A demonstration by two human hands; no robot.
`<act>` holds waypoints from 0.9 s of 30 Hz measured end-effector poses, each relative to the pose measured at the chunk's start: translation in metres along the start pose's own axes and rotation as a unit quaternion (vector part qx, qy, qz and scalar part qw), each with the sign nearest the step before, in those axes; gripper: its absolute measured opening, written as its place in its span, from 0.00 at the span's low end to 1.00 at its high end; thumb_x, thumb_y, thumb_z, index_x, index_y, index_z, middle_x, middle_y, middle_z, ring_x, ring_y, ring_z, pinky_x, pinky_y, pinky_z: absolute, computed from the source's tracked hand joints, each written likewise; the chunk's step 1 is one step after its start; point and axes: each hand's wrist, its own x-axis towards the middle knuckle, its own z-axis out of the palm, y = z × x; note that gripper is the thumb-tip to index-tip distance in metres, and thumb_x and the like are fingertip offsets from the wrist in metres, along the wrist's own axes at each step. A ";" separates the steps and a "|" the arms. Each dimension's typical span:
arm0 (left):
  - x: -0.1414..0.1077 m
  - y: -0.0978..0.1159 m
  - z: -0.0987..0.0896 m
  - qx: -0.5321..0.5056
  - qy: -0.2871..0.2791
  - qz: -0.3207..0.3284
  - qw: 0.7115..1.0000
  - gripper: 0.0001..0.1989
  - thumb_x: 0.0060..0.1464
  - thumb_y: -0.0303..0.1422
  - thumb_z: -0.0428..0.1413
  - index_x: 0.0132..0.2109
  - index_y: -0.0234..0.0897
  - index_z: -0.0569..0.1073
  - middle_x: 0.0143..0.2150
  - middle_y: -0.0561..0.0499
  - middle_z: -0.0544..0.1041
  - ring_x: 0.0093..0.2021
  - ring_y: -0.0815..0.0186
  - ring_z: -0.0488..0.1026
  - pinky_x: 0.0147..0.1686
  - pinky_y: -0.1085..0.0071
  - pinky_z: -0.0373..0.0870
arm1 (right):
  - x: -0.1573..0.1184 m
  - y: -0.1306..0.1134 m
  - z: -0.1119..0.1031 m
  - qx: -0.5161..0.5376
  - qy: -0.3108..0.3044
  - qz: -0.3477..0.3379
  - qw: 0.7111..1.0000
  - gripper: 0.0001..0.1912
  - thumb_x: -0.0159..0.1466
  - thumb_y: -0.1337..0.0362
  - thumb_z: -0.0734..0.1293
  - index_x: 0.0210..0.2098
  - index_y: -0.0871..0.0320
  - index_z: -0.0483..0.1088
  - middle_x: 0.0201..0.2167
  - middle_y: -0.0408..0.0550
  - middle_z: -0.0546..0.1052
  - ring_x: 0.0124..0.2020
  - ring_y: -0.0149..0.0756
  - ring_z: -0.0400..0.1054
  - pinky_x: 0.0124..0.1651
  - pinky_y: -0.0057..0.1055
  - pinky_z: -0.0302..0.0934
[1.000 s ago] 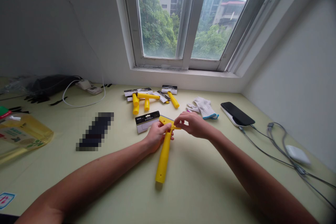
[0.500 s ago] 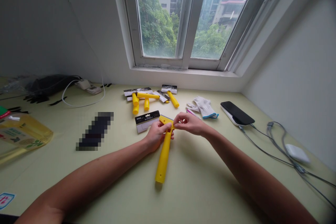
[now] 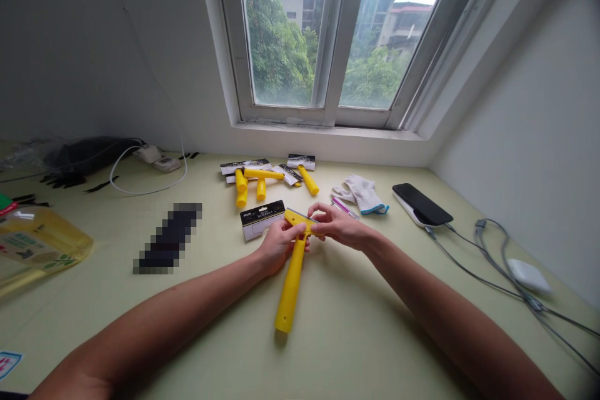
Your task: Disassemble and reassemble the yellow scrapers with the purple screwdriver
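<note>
A yellow scraper (image 3: 290,290) is held between both hands, its head pointing away from me and its long handle slanting down toward me. My left hand (image 3: 276,245) pinches the left part of the head near the neck, thumb on top. At the head's right end, my right hand (image 3: 338,225) grips with thumb and fingers; some fingertips are hidden behind it. A thin grey blade edge shows along the head's far side. Just beyond my left hand lies a black-and-white packaging card (image 3: 262,219).
Several yellow scrapers (image 3: 263,173) with cards lie toward the window. White gloves (image 3: 360,192) and a pink-purple pen-like item (image 3: 344,207) are right of them. A phone (image 3: 424,203) with cables sits farther right. A bottle of yellow liquid (image 3: 42,244) lies left, near a pixelated dark object (image 3: 169,239).
My right hand has shifted from a fingertip pinch near the middle of the scraper's head to holding its right end. My left hand keeps its hold.
</note>
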 end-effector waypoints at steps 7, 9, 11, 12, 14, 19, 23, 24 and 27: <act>-0.001 0.002 0.003 -0.001 0.006 0.000 1.000 0.16 0.47 0.37 0.64 0.38 0.30 0.72 0.32 0.47 0.74 0.27 0.69 0.71 0.27 0.70 0.73 | -0.001 -0.004 -0.011 -0.173 0.030 -0.045 0.983 0.19 0.62 0.55 0.65 0.50 0.56 0.63 0.32 0.45 0.75 0.32 0.31 0.70 0.35 0.29 0.64; -0.001 0.002 0.003 0.000 0.012 -0.005 1.000 0.16 0.46 0.36 0.64 0.38 0.30 0.72 0.32 0.47 0.73 0.26 0.69 0.71 0.25 0.71 0.72 | -0.004 -0.009 -0.024 -0.319 0.081 -0.048 0.943 0.17 0.66 0.55 0.60 0.50 0.57 0.65 0.34 0.48 0.76 0.33 0.33 0.71 0.34 0.29 0.65; -0.001 0.003 0.003 0.002 0.016 -0.012 1.000 0.16 0.46 0.36 0.64 0.38 0.30 0.71 0.32 0.47 0.73 0.26 0.69 0.70 0.24 0.72 0.72 | -0.008 -0.013 -0.037 -0.420 0.140 -0.052 0.895 0.15 0.66 0.57 0.59 0.45 0.58 0.69 0.35 0.50 0.77 0.34 0.34 0.71 0.34 0.31 0.64; -0.001 0.004 0.003 0.002 0.018 -0.014 1.000 0.16 0.46 0.36 0.64 0.38 0.30 0.71 0.32 0.47 0.73 0.26 0.69 0.70 0.23 0.72 0.72 | -0.009 -0.014 -0.042 -0.446 0.165 -0.055 0.878 0.13 0.66 0.58 0.60 0.43 0.58 0.71 0.35 0.51 0.77 0.34 0.36 0.71 0.36 0.32 0.64; -0.001 0.005 0.004 0.005 0.023 -0.017 1.000 0.15 0.47 0.35 0.64 0.38 0.30 0.70 0.32 0.47 0.73 0.26 0.69 0.70 0.22 0.72 0.72 | -0.011 -0.012 -0.049 -0.487 0.192 -0.065 0.850 0.11 0.64 0.61 0.62 0.40 0.58 0.73 0.35 0.52 0.76 0.35 0.38 0.70 0.39 0.35 0.63; -0.002 0.006 0.006 0.011 0.038 -0.019 0.999 0.13 0.48 0.34 0.63 0.37 0.31 0.69 0.30 0.49 0.73 0.25 0.69 0.71 0.22 0.73 0.71 | -0.007 0.002 -0.044 -0.568 0.158 -0.094 0.802 0.13 0.60 0.68 0.65 0.44 0.56 0.74 0.39 0.51 0.76 0.39 0.39 0.70 0.44 0.35 0.61; -0.002 0.006 0.005 0.015 0.051 -0.017 0.998 0.14 0.47 0.35 0.64 0.36 0.32 0.69 0.29 0.50 0.72 0.26 0.69 0.72 0.22 0.73 0.71 | -0.004 0.009 -0.037 -0.608 0.143 -0.110 0.773 0.14 0.60 0.71 0.65 0.44 0.56 0.75 0.38 0.53 0.76 0.41 0.42 0.70 0.44 0.36 0.61; -0.002 0.006 0.005 0.015 0.052 -0.017 0.998 0.14 0.47 0.35 0.64 0.36 0.32 0.69 0.30 0.49 0.73 0.26 0.68 0.72 0.22 0.73 0.71 | -0.004 0.010 -0.036 -0.615 0.143 -0.114 0.767 0.13 0.60 0.71 0.65 0.44 0.57 0.75 0.38 0.53 0.76 0.41 0.42 0.70 0.44 0.36 0.60; -0.002 0.006 0.005 0.016 0.050 -0.017 0.998 0.15 0.46 0.35 0.64 0.37 0.32 0.69 0.30 0.49 0.73 0.26 0.68 0.72 0.22 0.73 0.71 | -0.003 0.011 -0.036 -0.629 0.139 -0.124 0.755 0.11 0.60 0.71 0.65 0.41 0.57 0.75 0.37 0.53 0.76 0.40 0.41 0.69 0.42 0.35 0.60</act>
